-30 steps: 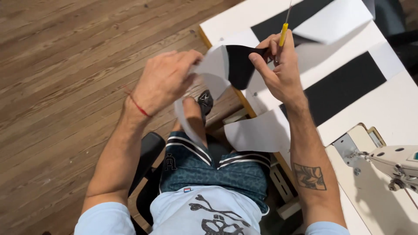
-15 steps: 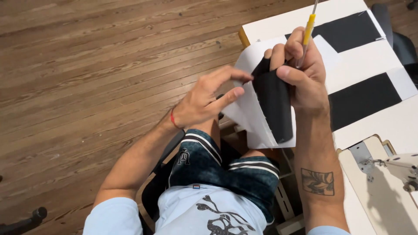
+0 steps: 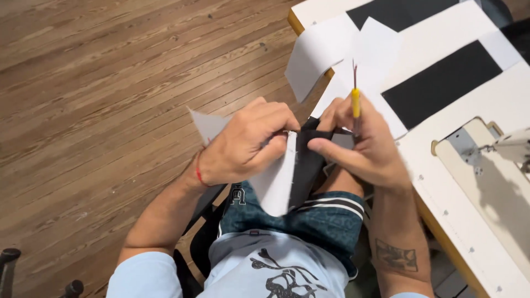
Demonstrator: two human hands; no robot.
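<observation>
Overhead, the wooden plank floor [image 3: 110, 83] fills the frame from 7 to 12 o'clock. White work table [image 3: 486, 99] occupies 1 to 4 o'clock, its edge running diagonally; black fabric panels [image 3: 441, 83] lie flat on it, alternating with white ones. Sewing machine [image 3: 508, 146] sits at 3 o'clock, only partly in frame, above a cream inset plate in the table top. A loose white sheet [image 3: 314, 52] overhangs the table corner at 12 o'clock. Seated person at 6 o'clock: pale blue shirt with dark print, dark patterned shorts with white stripes. Work piece held at frame centre, above the lap and clear of the table: a white fabric piece [image 3: 276, 182] and a black fabric piece [image 3: 306, 171] lying edge to edge along a near-vertical seam line, white toward 9 o'clock, black toward 3 o'clock. Left hand [image 3: 243, 143] closed in a pinch on the upper part of the white piece, thumb and fingers curled over its edge; red thread band on that wrist. Right hand [image 3: 361, 143] closed on the top of the black piece, thumb pressing from below. Same hand also carries a yellow-handled tool [image 3: 355, 102], upright, thin dark tip pointing to 12 o'clock. Tool tip type: cannot tell.
</observation>
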